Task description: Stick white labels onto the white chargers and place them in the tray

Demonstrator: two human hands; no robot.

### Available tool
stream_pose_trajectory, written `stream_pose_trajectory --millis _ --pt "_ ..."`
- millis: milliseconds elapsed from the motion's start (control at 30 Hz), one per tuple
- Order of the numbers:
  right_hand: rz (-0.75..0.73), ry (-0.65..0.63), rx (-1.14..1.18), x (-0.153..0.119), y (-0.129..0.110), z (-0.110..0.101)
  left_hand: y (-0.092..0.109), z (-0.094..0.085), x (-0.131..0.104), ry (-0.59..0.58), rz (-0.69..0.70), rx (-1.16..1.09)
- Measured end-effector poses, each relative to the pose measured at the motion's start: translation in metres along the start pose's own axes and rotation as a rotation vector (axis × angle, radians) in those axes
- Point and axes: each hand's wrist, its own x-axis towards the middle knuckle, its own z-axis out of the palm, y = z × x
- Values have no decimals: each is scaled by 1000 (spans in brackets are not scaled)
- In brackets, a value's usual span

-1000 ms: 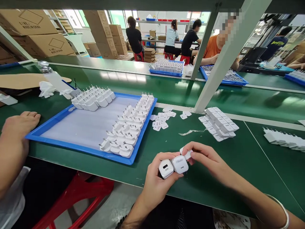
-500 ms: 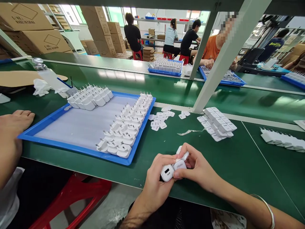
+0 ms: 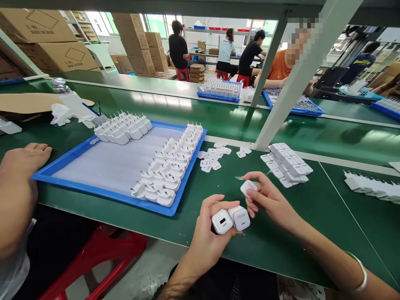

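1. Two white chargers (image 3: 231,220) sit side by side in the person's left hand (image 3: 204,237), above the green table (image 3: 265,252), with their port ends facing the camera; the nearer one shows two ports, the other one slot and faint grey lettering.
2. The left hand's fingers and thumb wrap both chargers together in a firm grasp.
3. The right hand (image 3: 271,200) pinches a small white rounded piece (image 3: 248,188) between thumb and fingers, just beside the chargers and apart from them; what the piece is cannot be told.
4. Left of the hands, a blue-rimmed tray (image 3: 93,191) bears chargers with pins upward, in rows along its right side and grouped at its far left corner.
5. Loose white labels (image 3: 211,160) lie between the tray and a stack of label sheets (image 3: 289,160).
6. A co-worker's hand (image 3: 28,158) rests near the tray's left corner.
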Motion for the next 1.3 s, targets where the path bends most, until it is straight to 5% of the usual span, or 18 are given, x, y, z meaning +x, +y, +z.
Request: stream_pose_trajectory --millis 267,533,1300 --pt "-33 33 -427 -15 -16 -1 7 4 -1 68 26 262" --pt "139 -167 -224 -24 -15 15 2 4 -1 -4 61 243" --pt "184 -121 -260 -20 -2 18 -3 3 -3 -90 135 387"
